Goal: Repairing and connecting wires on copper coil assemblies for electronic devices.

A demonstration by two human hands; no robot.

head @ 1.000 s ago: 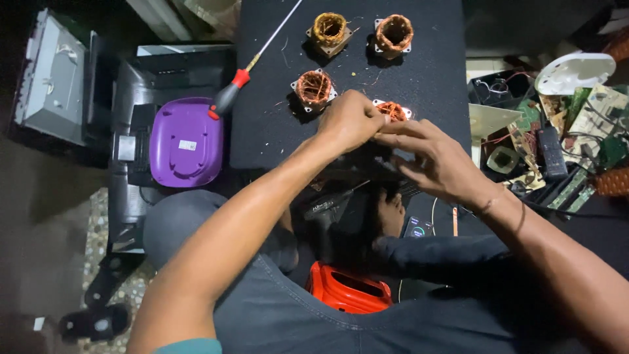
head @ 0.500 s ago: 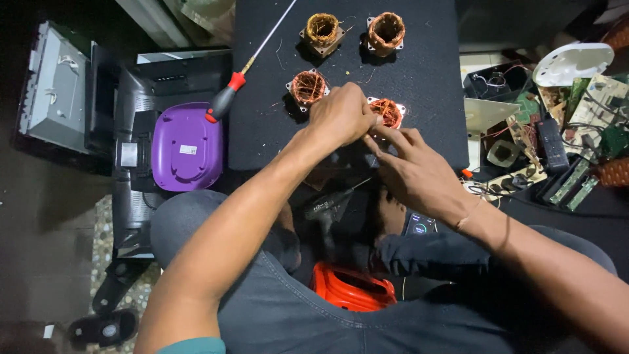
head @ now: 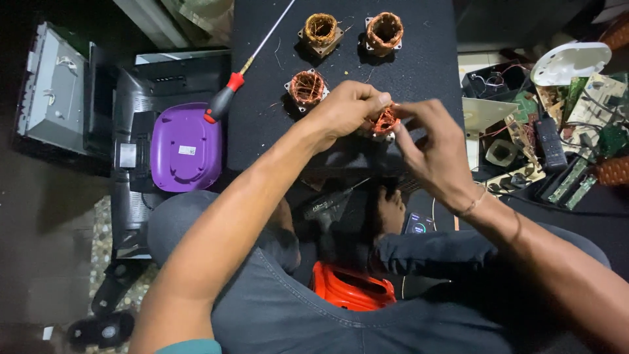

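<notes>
Held coil mostly hidden: left hand covers its 9 o'clock side, right hand its 3 o'clock side. Only a patch of orange copper winding and a bit of pale frame show. Both hands pinch it with fingertips closed on it, just above the black mat. Right forearm cut off at the frame's lower right corner.

Coils counted: four. Three lie free on the mat: one at 9 o'clock from the held coil, near the left hand; two, and, at 12 o'clock, well apart from the hands.

One screwdriver, red-black handle, at 9 o'clock, shaft tip cut off at the top edge. One purple case at 8 o'clock. Clutter at 3 o'clock, items hard to tell apart.
</notes>
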